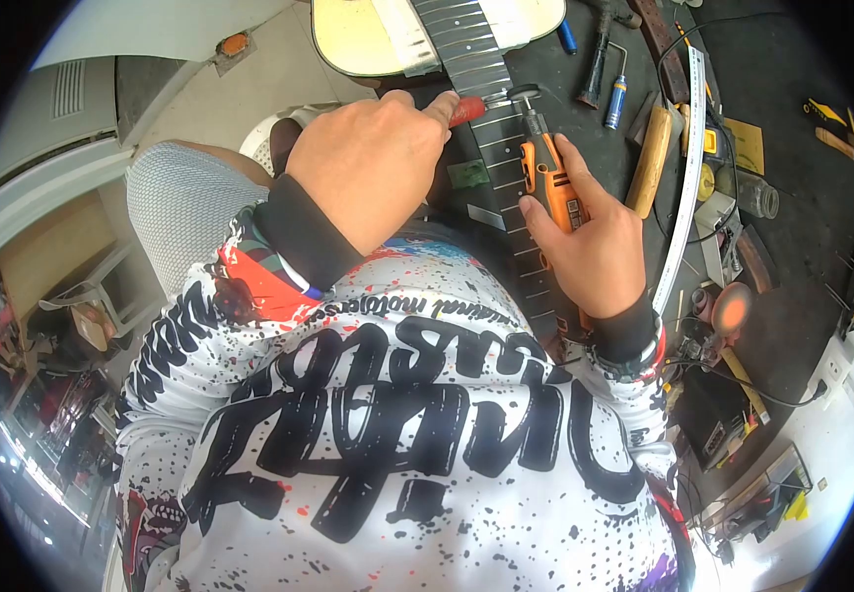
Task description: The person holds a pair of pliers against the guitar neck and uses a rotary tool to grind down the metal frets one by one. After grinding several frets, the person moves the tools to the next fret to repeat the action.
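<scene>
A guitar neck [499, 138] with a dark fretboard runs down the middle, its pale body [373, 37] at the top. My left hand [373, 158] is closed on a red-handled tool [467, 111], whose metal tip lies over the fretboard. My right hand [595, 232] is wrapped round an orange and black rotary tool [552, 183]. The dark disc [524, 91] at that tool's end is beside the metal tip; whether they touch cannot be made out. A small green piece [467, 175] lies left of the neck.
On the dark bench [792, 59] to the right are a hammer [599, 59], a blue screwdriver [615, 103], a wooden handle [650, 163], a long ruler [688, 178], a glass jar [759, 196] and a black cable. A white chair [264, 140] stands left of the guitar.
</scene>
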{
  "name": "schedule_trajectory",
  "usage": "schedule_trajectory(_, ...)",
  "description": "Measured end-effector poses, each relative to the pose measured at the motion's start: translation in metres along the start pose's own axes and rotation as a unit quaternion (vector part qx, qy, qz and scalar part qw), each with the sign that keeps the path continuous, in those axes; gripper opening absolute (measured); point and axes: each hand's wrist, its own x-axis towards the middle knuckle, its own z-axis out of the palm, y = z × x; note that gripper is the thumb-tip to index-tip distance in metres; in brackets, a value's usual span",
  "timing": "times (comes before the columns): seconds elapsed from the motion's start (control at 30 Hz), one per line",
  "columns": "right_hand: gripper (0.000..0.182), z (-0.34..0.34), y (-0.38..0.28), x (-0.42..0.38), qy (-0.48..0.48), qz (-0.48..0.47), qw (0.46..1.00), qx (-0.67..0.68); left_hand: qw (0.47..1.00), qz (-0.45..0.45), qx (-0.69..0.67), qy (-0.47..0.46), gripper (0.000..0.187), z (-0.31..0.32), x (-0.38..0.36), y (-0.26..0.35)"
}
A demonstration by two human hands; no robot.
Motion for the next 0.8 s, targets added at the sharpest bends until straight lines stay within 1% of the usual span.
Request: schedule_trajectory(0.8, 0.071, -0.0045, -0.0029, 0.0023, -0.014, 0.003, 1.0, -0.014, 1.0, -0.007, -0.009, -0.001, 0.038, -0.0023, 0.0016, 0.0016)
